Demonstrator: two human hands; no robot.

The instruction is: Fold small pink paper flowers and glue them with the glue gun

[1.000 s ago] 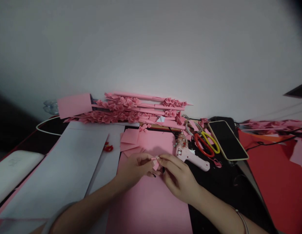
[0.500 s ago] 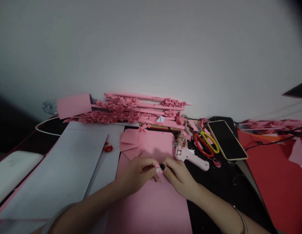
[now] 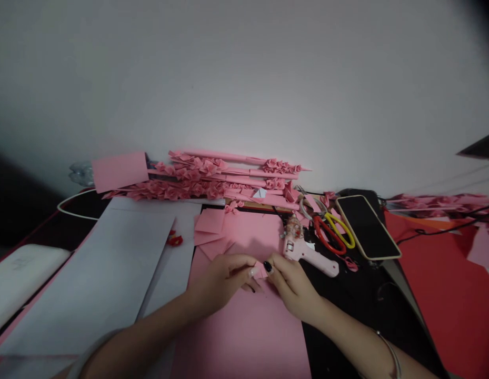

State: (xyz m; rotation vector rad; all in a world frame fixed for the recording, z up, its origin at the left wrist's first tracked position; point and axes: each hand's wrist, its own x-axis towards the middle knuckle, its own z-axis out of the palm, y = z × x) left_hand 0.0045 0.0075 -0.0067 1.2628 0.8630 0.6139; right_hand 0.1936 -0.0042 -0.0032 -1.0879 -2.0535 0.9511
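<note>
Between my fingertips is a small folded piece of pink paper (image 3: 260, 270), mostly covered by my thumbs. My left hand (image 3: 225, 280) pinches it from the left, thumb on top. From the right, my right hand (image 3: 290, 283) pinches its other edge, with a dark-nailed thumb on it. Both hands hover just above a large pink sheet (image 3: 244, 337). Several small pink paper squares (image 3: 210, 221) lie past my left hand, and a little pink paper flower (image 3: 233, 207) sits behind them. The pink glue gun (image 3: 311, 256) rests just beyond my right hand.
Rolled pink stems with paper flowers (image 3: 197, 179) are piled along the wall. Scissors with red and yellow handles (image 3: 334, 234) and a phone (image 3: 368, 227) lie at right, near red sheets (image 3: 445, 284). White sheets (image 3: 98, 279) and a white power bank (image 3: 25, 279) are at left.
My thumbs have drawn slightly apart, so more of the folded pink paper shows between them. Everything else on the table stays where it was.
</note>
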